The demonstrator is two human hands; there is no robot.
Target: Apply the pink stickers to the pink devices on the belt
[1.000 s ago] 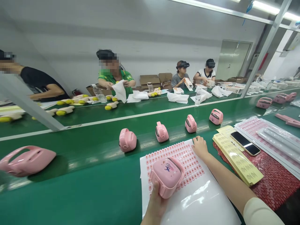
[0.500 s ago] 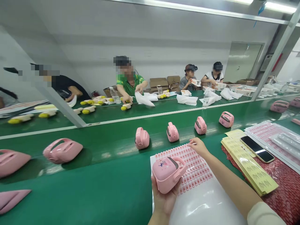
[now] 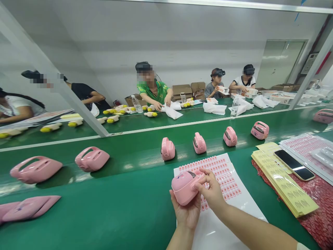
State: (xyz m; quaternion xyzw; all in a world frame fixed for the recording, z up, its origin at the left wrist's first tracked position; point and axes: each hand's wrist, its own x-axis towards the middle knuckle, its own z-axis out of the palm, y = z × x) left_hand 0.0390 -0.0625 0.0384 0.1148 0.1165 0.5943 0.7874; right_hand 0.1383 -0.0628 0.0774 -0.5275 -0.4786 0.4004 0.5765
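Observation:
My left hand (image 3: 185, 212) cups a small pink device (image 3: 183, 186) from below, just above the near edge of the green belt. My right hand (image 3: 210, 189) is pinched against the device's right end, fingertips pressed on its handle side; whether a sticker sits under them is too small to tell. Under both hands lies a white sheet of small pink stickers (image 3: 221, 173).
Several more pink devices (image 3: 168, 148) ride the green conveyor (image 3: 117, 194), with larger ones at the left (image 3: 92, 158). Yellow label strips (image 3: 286, 187), a phone (image 3: 293, 165) and red bubble wrap (image 3: 321, 205) lie to the right. Other people work across the belt (image 3: 153, 92).
My right hand left the far edge of the sticker sheet and came back to pinch the device's end. The left hand turned the device. The devices on the belt have shifted right.

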